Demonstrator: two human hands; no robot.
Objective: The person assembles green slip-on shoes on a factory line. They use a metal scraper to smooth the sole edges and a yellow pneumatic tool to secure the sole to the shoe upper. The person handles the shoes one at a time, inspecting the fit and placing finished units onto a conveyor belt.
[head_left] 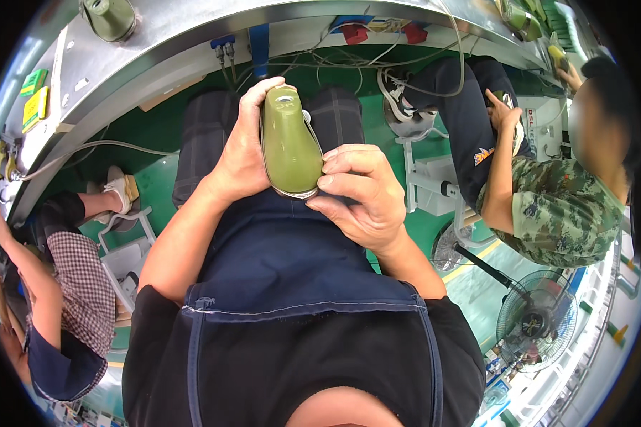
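A glossy olive-green, pear-shaped shell [290,146] is held up over my lap. At its narrow upper end there is a small pale opening, and a thin metallic-looking rim shows along its wide lower edge. My left hand [243,153] wraps round its left side, thumb and fingers reaching up to the narrow end. With bent fingers and thumb, my right hand [363,193] pinches at the lower right edge. Whether a small piece sits between those fingertips, I cannot make out. The shell's underside is hidden.
A similar green shell [110,18] stands on the metal workbench [157,53] at the upper left, with yellow-green packets [35,107] nearby. Cables [335,60] hang under the bench. Co-workers sit at left and right [563,206]. A fan [535,322] stands at lower right.
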